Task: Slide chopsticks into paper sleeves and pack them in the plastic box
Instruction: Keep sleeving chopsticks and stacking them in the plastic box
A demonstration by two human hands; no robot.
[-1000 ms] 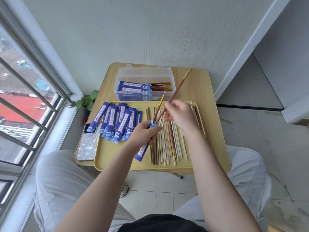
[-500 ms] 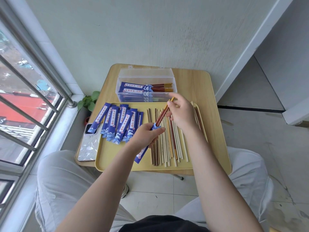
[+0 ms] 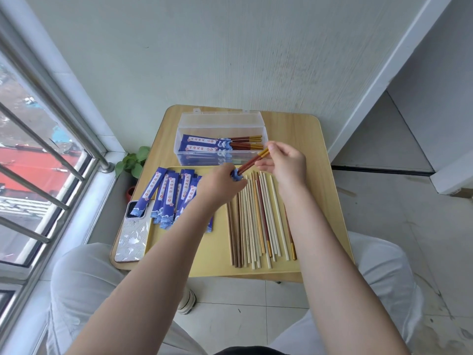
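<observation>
My left hand [image 3: 220, 187] grips a blue paper sleeve [image 3: 236, 174] whose mouth shows above the fingers; its lower end pokes out under my forearm. A pair of red-brown chopsticks with gold ends [image 3: 253, 161] sticks out of that mouth. My right hand [image 3: 286, 162] pinches their gold ends, just in front of the clear plastic box [image 3: 220, 119]. The box holds sleeved chopstick pairs [image 3: 204, 143]. Loose chopsticks [image 3: 256, 221] lie in a row on the yellow tray [image 3: 204, 262]. Empty blue sleeves [image 3: 166, 196] are fanned out on the tray's left.
A phone in a silver case [image 3: 131, 239] lies on the small wooden table [image 3: 320, 162] left of the tray. A plant [image 3: 133, 160] sits by the window bars on the left. White wall stands behind the table; my knees are under its front edge.
The chopstick pair has gone deeper into the sleeve, leaving only a short length out. Both hands moved up and away from me, toward the plastic box.
</observation>
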